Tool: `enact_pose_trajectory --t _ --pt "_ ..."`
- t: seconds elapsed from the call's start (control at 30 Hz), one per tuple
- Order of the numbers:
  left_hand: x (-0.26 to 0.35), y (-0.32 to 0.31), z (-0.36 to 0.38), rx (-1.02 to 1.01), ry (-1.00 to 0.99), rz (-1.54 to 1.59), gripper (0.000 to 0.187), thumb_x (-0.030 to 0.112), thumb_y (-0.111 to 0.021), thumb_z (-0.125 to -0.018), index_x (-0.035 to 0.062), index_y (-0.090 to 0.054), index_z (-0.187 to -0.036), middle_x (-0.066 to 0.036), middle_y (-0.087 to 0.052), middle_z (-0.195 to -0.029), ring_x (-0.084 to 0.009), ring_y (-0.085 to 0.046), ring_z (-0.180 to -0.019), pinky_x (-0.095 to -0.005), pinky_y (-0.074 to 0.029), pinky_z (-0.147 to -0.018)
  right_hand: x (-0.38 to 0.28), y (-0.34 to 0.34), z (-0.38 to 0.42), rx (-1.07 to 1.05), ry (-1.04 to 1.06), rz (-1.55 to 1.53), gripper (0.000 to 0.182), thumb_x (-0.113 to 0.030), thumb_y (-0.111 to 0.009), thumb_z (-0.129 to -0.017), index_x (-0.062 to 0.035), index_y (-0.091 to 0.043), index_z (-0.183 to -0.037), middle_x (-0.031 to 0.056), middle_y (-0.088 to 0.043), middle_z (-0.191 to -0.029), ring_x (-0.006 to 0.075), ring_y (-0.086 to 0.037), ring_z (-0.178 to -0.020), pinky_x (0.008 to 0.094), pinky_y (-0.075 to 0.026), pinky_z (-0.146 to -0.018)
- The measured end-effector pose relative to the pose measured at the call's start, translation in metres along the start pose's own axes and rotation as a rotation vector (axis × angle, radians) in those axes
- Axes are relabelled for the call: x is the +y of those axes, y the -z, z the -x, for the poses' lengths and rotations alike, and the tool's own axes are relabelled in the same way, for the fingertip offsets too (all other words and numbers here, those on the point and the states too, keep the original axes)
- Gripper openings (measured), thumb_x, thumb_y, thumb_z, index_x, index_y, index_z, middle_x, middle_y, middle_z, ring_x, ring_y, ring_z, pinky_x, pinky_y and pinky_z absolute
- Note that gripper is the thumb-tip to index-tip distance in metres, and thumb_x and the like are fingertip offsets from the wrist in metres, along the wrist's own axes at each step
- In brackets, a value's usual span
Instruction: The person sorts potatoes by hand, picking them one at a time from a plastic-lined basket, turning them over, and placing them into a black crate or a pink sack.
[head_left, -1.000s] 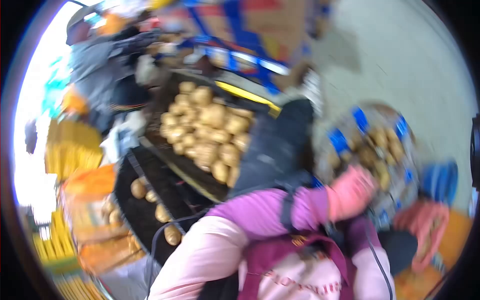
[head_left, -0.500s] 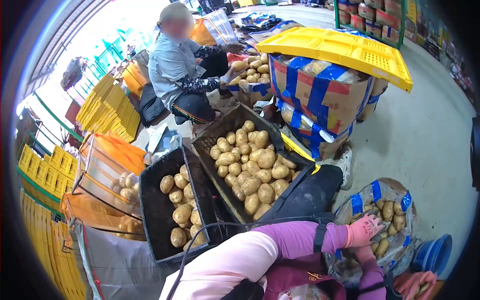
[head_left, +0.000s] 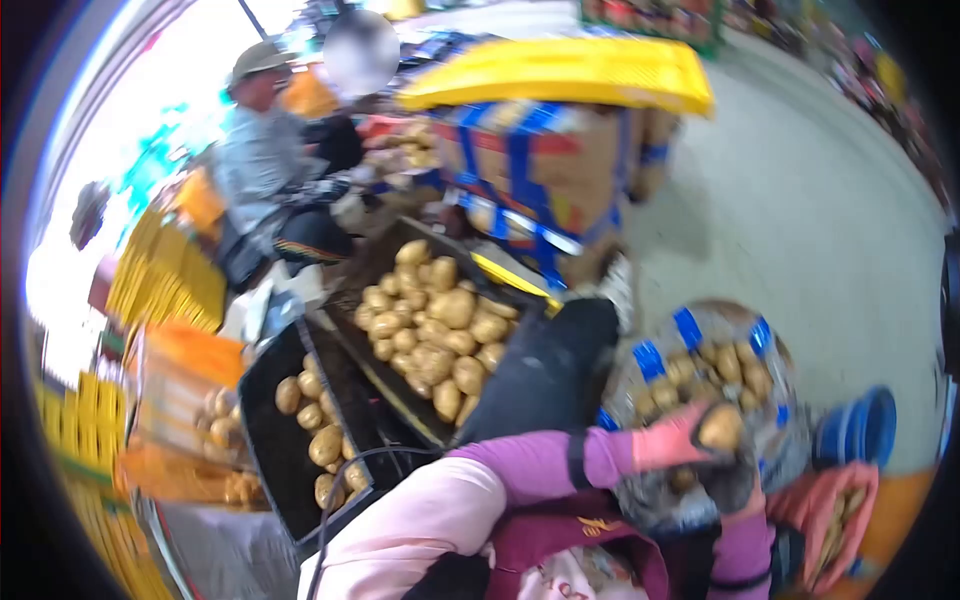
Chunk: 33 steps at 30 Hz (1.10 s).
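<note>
My left hand (head_left: 672,440), in a pink glove, reaches across from a purple sleeve and is closed around a potato (head_left: 720,428). Just below it is my right hand (head_left: 735,488), with pink at the wrist and a dark grey patch toward the fingers. Motion smears its fingers, so I cannot make out their pose. Both hands are over the near part of a sack-lined container (head_left: 640,405) with blue tape on its rim. More potatoes (head_left: 705,370) lie inside it, beyond my hands.
A dark crate (head_left: 385,400) of potatoes stands left of my knee, beside another black crate (head_left: 262,440). A blue bucket (head_left: 857,428) and pink sack (head_left: 820,520) are at the right. Beyond, a person (head_left: 265,160) crouches near taped cartons (head_left: 530,170) under a yellow crate (head_left: 560,75).
The view has swung right, shifting the scene leftward. My left hand has risen from the container's potatoes with one in its grip. My right hand has come up beside it.
</note>
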<state>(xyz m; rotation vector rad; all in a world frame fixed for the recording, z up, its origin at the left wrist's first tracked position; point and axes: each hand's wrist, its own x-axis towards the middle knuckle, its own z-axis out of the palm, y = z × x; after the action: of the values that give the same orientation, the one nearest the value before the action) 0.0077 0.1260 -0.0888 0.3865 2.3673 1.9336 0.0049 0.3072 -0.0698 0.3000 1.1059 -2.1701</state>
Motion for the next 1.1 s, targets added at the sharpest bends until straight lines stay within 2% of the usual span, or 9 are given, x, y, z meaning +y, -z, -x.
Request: enact_pose_trajectory --t 0.1,0.17,0.23,0.3,0.4,0.5,0.77,0.97,1.1 --pt "0.016 0.018 -0.008 0.064 -0.269 -0.221 0.103 0.032 -0.09 -0.061 -0.0045 -0.036 -0.14 -0.024 -0.048 -0.135 -0.0366 -0.048 -0.127 -0.0425 -0.039 -0.107 0.002 0.008 -0.002 -0.047 0.066 -0.039 0.048 -0.035 -0.054 -0.098 -0.0082 -0.049 -0.137 0.0112 -0.053 -0.136 0.0259 -0.053 -0.124 0.0422 -0.049 -0.1" --pt "0.024 0.013 -0.017 0.01 -0.22 0.071 0.105 0.035 -0.092 -0.06 -0.0032 -0.036 -0.14 -0.022 -0.05 -0.132 -0.0342 -0.049 -0.125 -0.0425 -0.042 -0.104 0.003 0.012 -0.01 -0.18 0.807 0.816 0.048 -0.037 -0.058 -0.096 -0.0112 -0.05 -0.136 0.0097 -0.056 -0.134 0.0244 -0.055 -0.123 0.0421 -0.051 -0.099" --pt "0.039 0.02 -0.024 -0.132 0.074 0.487 0.101 0.027 -0.093 -0.06 -0.0007 -0.038 -0.14 -0.018 -0.051 -0.131 -0.0294 -0.051 -0.122 -0.0393 -0.043 -0.102 -0.014 0.008 -0.016 -0.288 -0.085 -0.314 0.051 -0.042 -0.058 -0.095 -0.013 -0.05 -0.136 0.0078 -0.059 -0.13 0.0218 -0.059 -0.118 0.041 -0.051 -0.098" --pt "0.031 0.034 -0.024 -0.077 -0.16 -0.037 0.092 0.024 -0.092 -0.063 0.0006 -0.042 -0.137 -0.018 -0.052 -0.13 -0.0281 -0.053 -0.121 -0.038 -0.045 -0.099 -0.019 -0.007 -0.017 -0.256 -0.177 -0.316 0.055 -0.047 -0.058 -0.093 -0.014 -0.049 -0.136 0.0058 -0.061 -0.127 0.0196 -0.062 -0.112 0.0398 -0.053 -0.094" --pt "0.026 0.04 -0.026 0.066 -0.24 -0.321 0.067 0.02 -0.085 -0.072 0.0 -0.053 -0.126 -0.017 -0.06 -0.12 -0.0271 -0.058 -0.113 -0.0361 -0.047 -0.095 -0.02 -0.022 -0.013 -0.247 -0.093 -0.191 0.056 -0.048 -0.057 -0.094 -0.0117 -0.049 -0.136 0.0068 -0.061 -0.126 0.0203 -0.063 -0.109 0.0385 -0.056 -0.087" --pt "0.011 0.04 -0.03 0.21 0.276 0.772 0.023 0.015 -0.063 -0.094 -0.0017 -0.065 -0.109 -0.009 -0.069 -0.103 -0.0192 -0.063 -0.1 -0.0315 -0.049 -0.088 -0.017 -0.027 -0.011 -0.212 -0.105 -0.207 0.056 -0.048 -0.055 -0.095 -0.0097 -0.049 -0.135 0.0095 -0.062 -0.125 0.023 -0.065 -0.107 0.0384 -0.058 -0.082" --pt "0.033 0.033 -0.026 -0.194 -0.157 0.217 0.092 0.014 -0.084 -0.072 0.0003 -0.033 -0.147 -0.014 -0.044 -0.144 -0.0237 -0.042 -0.134 -0.0387 -0.035 -0.11 -0.021 -0.028 -0.009 0.028 -0.12 -0.401 0.064 -0.059 -0.045 -0.096 -0.0085 -0.049 -0.135 0.0112 -0.064 -0.119 0.0242 -0.066 -0.103 0.0368 -0.058 -0.082" --pt "0.021 0.029 -0.019 -0.066 0.087 0.455 0.072 0.015 -0.077 -0.082 0.0019 -0.041 -0.142 -0.01 -0.055 -0.132 -0.0202 -0.052 -0.121 -0.0344 -0.04 -0.105 -0.011 -0.017 -0.012 -0.114 -0.065 -0.095 0.062 -0.058 -0.041 -0.098 -0.0086 -0.05 -0.134 0.011 -0.065 -0.116 0.0212 -0.064 -0.102 0.0328 -0.055 -0.086" --pt "0.005 0.045 -0.029 -0.064 0.151 0.684 0.054 0.028 -0.054 -0.099 0.0003 -0.04 -0.142 -0.011 -0.052 -0.135 -0.0212 -0.055 -0.119 -0.0373 -0.042 -0.106 -0.007 0.008 -0.024 -0.423 -0.43 -0.645 0.062 -0.061 -0.039 -0.097 -0.0116 -0.052 -0.132 0.0222 -0.065 -0.105 0.0187 -0.06 -0.055 0.0233 -0.043 -0.038"
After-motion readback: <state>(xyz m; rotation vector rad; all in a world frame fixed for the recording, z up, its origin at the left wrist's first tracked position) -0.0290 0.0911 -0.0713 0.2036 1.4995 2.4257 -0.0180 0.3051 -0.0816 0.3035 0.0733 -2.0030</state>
